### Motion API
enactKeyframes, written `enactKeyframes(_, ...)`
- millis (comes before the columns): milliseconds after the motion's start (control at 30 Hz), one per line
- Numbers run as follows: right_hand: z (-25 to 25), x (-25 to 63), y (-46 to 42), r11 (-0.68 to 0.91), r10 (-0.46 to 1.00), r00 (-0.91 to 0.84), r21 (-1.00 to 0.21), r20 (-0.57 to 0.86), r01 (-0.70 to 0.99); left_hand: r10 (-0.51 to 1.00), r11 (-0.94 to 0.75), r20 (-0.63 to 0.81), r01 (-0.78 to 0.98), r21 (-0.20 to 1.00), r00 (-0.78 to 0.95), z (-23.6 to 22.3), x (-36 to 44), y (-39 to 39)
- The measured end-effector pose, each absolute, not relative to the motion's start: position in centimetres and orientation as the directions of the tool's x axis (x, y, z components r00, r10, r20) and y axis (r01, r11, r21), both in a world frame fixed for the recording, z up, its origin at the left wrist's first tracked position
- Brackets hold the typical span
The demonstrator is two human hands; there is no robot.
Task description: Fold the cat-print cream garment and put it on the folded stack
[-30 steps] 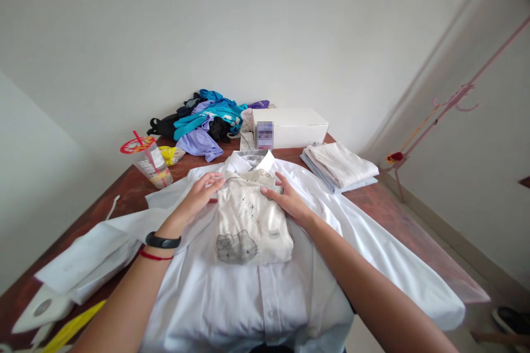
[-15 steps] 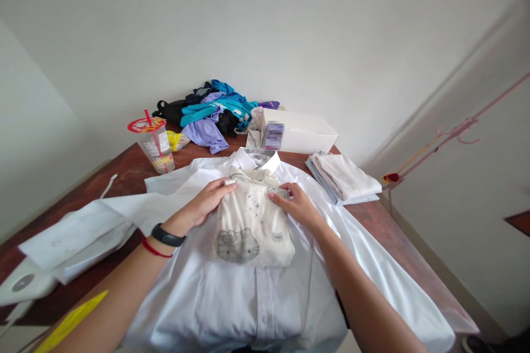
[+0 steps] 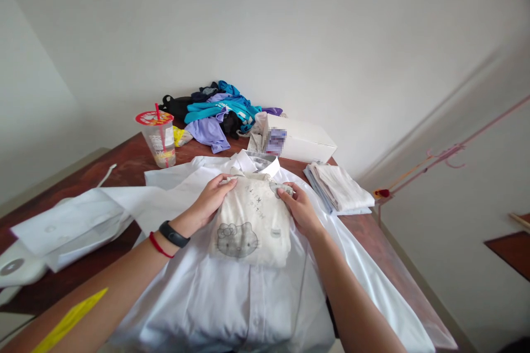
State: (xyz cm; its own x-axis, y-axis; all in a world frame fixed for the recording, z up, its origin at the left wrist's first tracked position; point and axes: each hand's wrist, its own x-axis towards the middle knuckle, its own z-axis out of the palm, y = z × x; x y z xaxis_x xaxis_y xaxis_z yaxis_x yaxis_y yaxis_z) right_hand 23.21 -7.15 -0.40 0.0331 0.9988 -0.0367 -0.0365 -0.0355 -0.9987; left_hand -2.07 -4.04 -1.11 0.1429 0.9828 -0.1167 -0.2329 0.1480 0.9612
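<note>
Both hands grip a folded cream shirt (image 3: 252,220) printed with a grey cartoon cat face and lettering. My left hand (image 3: 213,198) pinches its upper left edge, thumb on top. At the upper right edge, my right hand (image 3: 300,207) holds it the same way; the fingers beneath are partly hidden. Under the folded shirt a white button-up shirt (image 3: 178,298) lies spread over the table, its collar at the far end. Its left sleeve end rests over a white device (image 3: 25,265) at the left, which I cannot identify.
On the brown table (image 3: 120,157) stand a plastic cup (image 3: 159,140) with a red straw and a white box (image 3: 306,138). A pile of clothes (image 3: 219,113) lies against the wall. Folded cloths (image 3: 342,187) sit at the right, near a pink rod (image 3: 451,151).
The folded shirt's upper part now looks flatter and pulled smoother between my hands, its lettering more visible. My view has shifted slightly.
</note>
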Motion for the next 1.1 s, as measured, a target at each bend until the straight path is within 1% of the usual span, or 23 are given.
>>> enactKeyframes(100,-2.0,21.7,-6.4,-0.036,0.983,0.177,-0.997,-0.048,-0.072,0.989,0.14,-0.133,-0.133,0.981,0.061,-1.4,-2.3,-3.7)
enactKeyframes(167,-3.1,21.3,-5.7,-0.048,0.969,0.243,-0.999,-0.05,-0.016,0.993,0.115,-0.113,-0.04,0.993,0.029,-1.5,-2.3,-3.6)
enactKeyframes(200,-3.6,21.3,-5.3,-0.053,0.961,0.272,-0.998,-0.04,0.04,0.995,0.097,-0.097,0.002,0.995,0.024,-1.5,-2.2,-3.7)
enactKeyframes(333,-4.5,21.7,-4.4,-0.06,0.939,0.342,-0.957,0.043,0.285,0.993,0.067,-0.076,0.099,0.993,0.089,-1.1,-2.2,-4.5)
enactKeyframes(500,-3.9,21.7,-3.9,-0.066,0.945,0.322,-0.923,0.064,0.378,0.975,0.075,-0.103,0.145,0.987,0.196,-0.2,-3.0,-5.3)
enactKeyframes(567,-3.5,21.6,-3.5,-0.088,0.946,0.319,-0.901,0.058,0.425,0.963,0.063,-0.092,0.12,0.991,0.254,0.2,-3.5,-5.3)
enactKeyframes(633,-3.4,21.5,-3.1,-0.125,0.944,0.327,-0.872,0.042,0.474,0.954,0.094,-0.114,0.086,0.992,0.278,0.6,-4.0,-5.3)
enactKeyframes(800,-3.5,21.5,-2.8,-0.217,0.934,0.358,-0.797,-0.002,0.563,0.887,0.312,-0.272,-0.05,0.949,0.373,1.4,-4.6,-5.2)
enactKeyframes(900,-3.4,22.1,-3.2,-0.242,0.932,0.361,-0.775,-0.02,0.583,0.861,0.426,-0.347,-0.156,0.891,0.372,1.0,-4.3,-4.8)
enactKeyframes(967,-3.3,22.4,-3.5,-0.254,0.932,0.359,-0.773,-0.037,0.581,0.84,0.474,-0.371,-0.202,0.857,0.396,0.6,-4.0,-4.5)
enactKeyframes(1067,-3.3,22.6,-3.7,-0.248,0.939,0.34,-0.787,-0.051,0.565,0.79,0.526,-0.383,-0.209,0.824,0.479,-0.1,-3.5,-4.4)
enactKeyframes(1100,-3.4,22.6,-3.7,-0.239,0.942,0.331,-0.795,-0.051,0.558,0.797,0.514,-0.372,-0.212,0.831,0.477,-0.2,-3.3,-4.5)
